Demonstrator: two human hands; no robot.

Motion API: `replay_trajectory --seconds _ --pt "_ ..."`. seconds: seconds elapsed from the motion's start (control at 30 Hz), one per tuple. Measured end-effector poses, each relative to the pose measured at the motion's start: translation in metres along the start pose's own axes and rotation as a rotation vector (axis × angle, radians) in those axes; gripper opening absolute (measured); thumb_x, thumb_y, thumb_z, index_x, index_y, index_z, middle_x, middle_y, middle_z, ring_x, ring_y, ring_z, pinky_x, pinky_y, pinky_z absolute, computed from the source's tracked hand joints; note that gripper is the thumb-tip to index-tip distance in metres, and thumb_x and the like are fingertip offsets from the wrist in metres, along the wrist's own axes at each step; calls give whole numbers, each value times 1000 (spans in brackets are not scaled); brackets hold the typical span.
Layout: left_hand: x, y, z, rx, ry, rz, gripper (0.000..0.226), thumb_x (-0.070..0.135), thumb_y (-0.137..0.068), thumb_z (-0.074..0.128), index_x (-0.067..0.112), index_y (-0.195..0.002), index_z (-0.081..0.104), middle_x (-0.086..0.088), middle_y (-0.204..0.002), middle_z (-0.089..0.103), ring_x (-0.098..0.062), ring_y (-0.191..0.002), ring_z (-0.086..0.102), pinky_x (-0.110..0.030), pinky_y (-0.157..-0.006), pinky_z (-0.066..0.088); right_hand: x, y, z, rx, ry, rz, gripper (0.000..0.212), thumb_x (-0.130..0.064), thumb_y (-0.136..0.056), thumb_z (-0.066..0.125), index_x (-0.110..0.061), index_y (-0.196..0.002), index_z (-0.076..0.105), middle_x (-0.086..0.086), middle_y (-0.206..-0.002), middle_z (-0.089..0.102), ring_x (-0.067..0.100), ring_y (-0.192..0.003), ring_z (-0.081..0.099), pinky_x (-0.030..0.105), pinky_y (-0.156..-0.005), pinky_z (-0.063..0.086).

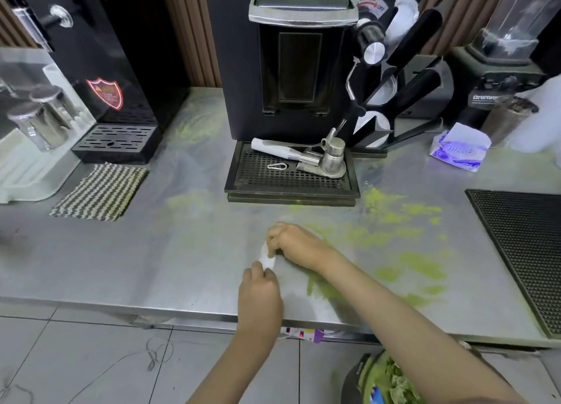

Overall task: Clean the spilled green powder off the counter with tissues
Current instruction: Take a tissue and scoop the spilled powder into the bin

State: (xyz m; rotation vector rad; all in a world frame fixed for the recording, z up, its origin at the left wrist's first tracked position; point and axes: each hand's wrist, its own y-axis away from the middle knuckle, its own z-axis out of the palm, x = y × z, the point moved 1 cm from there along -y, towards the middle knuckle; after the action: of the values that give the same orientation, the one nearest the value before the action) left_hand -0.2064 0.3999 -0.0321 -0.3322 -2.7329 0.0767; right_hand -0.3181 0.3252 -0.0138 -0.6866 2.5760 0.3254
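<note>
A small white tissue (267, 257) lies bunched on the steel counter (127, 264), pinched between both hands. My right hand (296, 244) grips its far end, and my left hand (260, 294) holds its near end by the fingertips. Green powder (391, 221) is scattered over the counter to the right of my hands, with thicker patches near my right forearm and toward the front edge. Faint green smears (188, 130) show farther back on the left. A purple and white tissue pack (460, 151) stands at the back right.
A black coffee machine with a drip tray (291, 175) stands behind my hands. A striped cloth (100, 191) lies at the left, a black rubber mat (525, 251) at the right. A bin with green-stained tissues (388, 379) sits on the floor below the counter edge.
</note>
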Motion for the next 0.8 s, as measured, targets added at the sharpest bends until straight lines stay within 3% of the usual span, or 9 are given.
replay_trajectory --seconds 0.1,0.2,0.33,0.4,0.43,0.5,0.53,0.63,0.8 --pt "29 3 11 -139 -19 68 41 -8 -9 69 10 -43 54 -5 -54 51 -18 -44 49 -16 -37 33 27 33 -10 -4 48 -11 32 10 -58 53 -3 -79 72 11 -83 63 27 -87 55 31 -75 48" --pt "61 5 24 -151 -81 171 44 -7 -8 68 12 -45 55 -2 -56 52 -15 -46 50 -18 -39 34 54 63 -19 27 13 100 38 16 -56 51 -5 -78 74 10 -83 64 25 -88 56 28 -79 47" --pt "55 -6 17 -124 -39 215 43 -5 -12 71 12 -48 54 -3 -57 51 -16 -46 50 -19 -39 35 55 62 -26 155 -71 168 41 22 -58 49 -3 -76 74 13 -85 66 26 -91 59 31 -80 49" --pt "33 -11 1 -65 31 142 36 -8 -32 76 7 -60 59 -7 -66 52 -21 -54 52 -22 -43 40 42 44 -27 224 -74 133 37 20 -62 51 -3 -78 74 12 -86 65 26 -89 59 29 -79 49" --pt "21 -14 -6 -56 80 72 29 -8 -50 73 5 -73 61 -11 -78 54 -25 -66 55 -25 -53 46 35 33 -26 232 -51 99 37 19 -63 52 -4 -81 74 11 -86 65 26 -87 59 29 -78 48" --pt "-5 -18 -16 -51 32 -22 24 -6 -78 53 1 -100 60 -17 -102 51 -31 -91 51 -35 -76 47 24 11 -19 211 -8 35 40 17 -63 53 -6 -87 74 10 -87 65 25 -88 57 27 -79 46" --pt "-15 -18 -16 -54 16 -47 24 -5 -81 50 0 -103 60 -17 -103 50 -32 -93 50 -37 -76 46 19 2 -14 183 2 24 39 15 -64 53 -7 -89 73 10 -89 65 25 -91 56 26 -82 44" --pt "-13 -19 -13 -54 -19 -36 18 -8 -61 71 -2 -77 64 -14 -78 52 -30 -67 53 -33 -51 44 14 -2 -5 124 17 8 37 14 -64 53 -5 -89 73 12 -89 65 27 -94 54 30 -84 45" --pt "35 -10 10 -136 -100 142 40 -9 -20 71 9 -53 57 -6 -60 51 -19 -49 50 -22 -39 37 52 44 -10 131 63 68 34 15 -60 57 -8 -79 74 10 -82 66 27 -86 58 32 -77 51"
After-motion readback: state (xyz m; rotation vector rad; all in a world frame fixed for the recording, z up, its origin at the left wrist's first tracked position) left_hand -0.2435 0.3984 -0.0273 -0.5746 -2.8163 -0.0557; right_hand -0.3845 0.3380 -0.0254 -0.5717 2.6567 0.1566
